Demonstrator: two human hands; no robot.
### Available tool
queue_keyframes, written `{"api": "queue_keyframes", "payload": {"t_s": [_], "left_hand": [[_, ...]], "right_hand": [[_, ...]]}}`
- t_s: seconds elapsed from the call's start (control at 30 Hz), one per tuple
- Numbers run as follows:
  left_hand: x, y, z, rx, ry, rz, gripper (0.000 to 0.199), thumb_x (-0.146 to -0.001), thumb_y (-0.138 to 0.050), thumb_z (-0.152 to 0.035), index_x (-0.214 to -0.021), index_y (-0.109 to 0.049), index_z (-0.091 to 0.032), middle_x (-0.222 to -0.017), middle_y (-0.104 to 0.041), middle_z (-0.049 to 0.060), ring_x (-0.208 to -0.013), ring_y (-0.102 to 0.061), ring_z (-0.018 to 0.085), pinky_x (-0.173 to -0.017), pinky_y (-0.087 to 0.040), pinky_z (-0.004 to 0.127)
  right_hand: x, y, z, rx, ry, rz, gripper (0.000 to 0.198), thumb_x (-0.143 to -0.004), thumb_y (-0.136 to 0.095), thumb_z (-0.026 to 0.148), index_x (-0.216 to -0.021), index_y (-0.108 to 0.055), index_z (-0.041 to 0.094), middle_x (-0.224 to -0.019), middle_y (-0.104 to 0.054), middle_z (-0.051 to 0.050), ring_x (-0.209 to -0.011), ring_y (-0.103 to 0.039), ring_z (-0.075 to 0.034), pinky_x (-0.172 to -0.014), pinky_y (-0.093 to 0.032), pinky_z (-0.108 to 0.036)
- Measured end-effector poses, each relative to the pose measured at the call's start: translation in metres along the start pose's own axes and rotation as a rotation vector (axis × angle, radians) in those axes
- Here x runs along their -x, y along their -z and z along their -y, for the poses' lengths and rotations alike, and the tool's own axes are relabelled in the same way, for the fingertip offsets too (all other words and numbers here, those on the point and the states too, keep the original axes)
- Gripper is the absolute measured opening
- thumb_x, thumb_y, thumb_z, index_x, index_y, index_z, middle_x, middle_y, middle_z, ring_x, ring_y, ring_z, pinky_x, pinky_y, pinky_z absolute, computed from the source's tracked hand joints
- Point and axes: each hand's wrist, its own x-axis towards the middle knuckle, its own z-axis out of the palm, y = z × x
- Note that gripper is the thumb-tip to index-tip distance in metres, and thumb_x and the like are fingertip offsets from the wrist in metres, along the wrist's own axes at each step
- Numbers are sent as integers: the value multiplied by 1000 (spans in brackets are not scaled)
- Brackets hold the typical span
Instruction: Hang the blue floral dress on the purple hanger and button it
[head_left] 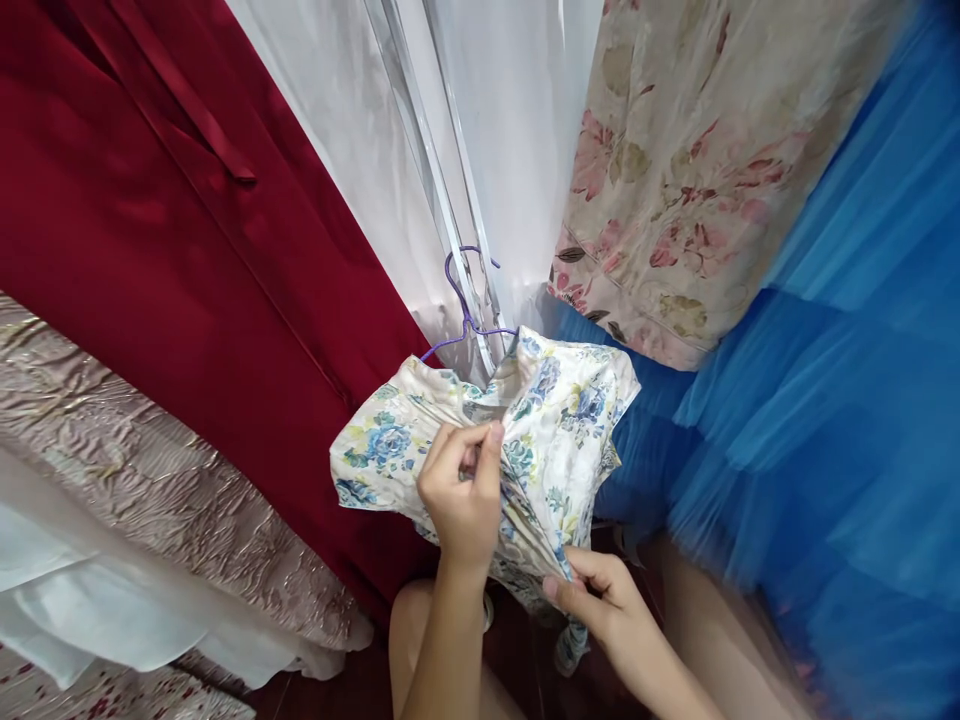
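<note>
Over both arms of a purple hanger (467,320), have a short-sleeved garment (562,410), white with blue flowers and green leaves, neckline toward the hook; with the left hand (461,485), pinch its front just below the neckline between thumb and forefinger; with the right hand (604,592), pinch a lower front edge between thumb and fingers, with slanting folds between the two grips; above, see shiny white ribbons (420,110) running down past the hanger's hook toward the neckline; cannot tell whether the hook catches them; behind these, see white fabric (525,150); left of the hanger, see deep red fabric (187,270), then textured pale pink fabric (195,490) and white layered fabric (97,600) at far left; right of the hanger, see cream fabric (675,180) with pink flowers, then blue tulle (847,400); below the left wrist, see a bare knee (410,620) above dark reddish floor (517,655).
</note>
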Motion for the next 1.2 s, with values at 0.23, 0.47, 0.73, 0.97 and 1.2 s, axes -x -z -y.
{"api": "queue_keyframes", "payload": {"t_s": [0.23,0.47,0.73,0.97,1.2], "left_hand": [[-72,-10,-3,-29,-263,-124,5,-86,-70,-24,-84,-72,-19,-87,-56,3,-83,-56,16,-71,-49,28],[-97,3,4,45,-175,-100,13,-94,-60,-30,-90,-65,-19,-97,-66,5,-97,-64,18,-86,-52,31],[-74,23,19,-200,-263,318,16,-92,-63,-29,-105,-71,-25,-109,-71,3,-114,-59,22,-116,-29,50],[-64,30,13,-113,-314,341,18,-96,-54,-18,-104,-70,-22,-102,-70,4,-103,-61,21,-99,-46,42],[-63,37,1,-125,-330,336,22,-96,-51,-14,-106,-69,-23,-103,-69,4,-104,-59,21,-95,-47,40]], "right_hand": [[-1,1,-5,-46,8,-17,48,-90,-62,42,-63,-27,21,-64,-23,5,-62,-23,-11,-58,-18,-28],[4,3,-23,72,-22,-22,48,-92,-59,44,-64,-28,21,-63,-25,5,-62,-27,-11,-58,-19,-29],[-3,6,-18,158,-24,-36,46,-92,-59,43,-64,-29,22,-62,-26,5,-63,-27,-12,-57,-20,-27],[-8,8,-9,273,23,19,48,-94,-56,46,-62,-30,21,-61,-28,6,-60,-27,-11,-56,-21,-27],[-41,5,64,357,179,90,42,-95,-55,47,-67,-41,20,-61,-39,5,-58,-36,-11,-55,-27,-25]]}}
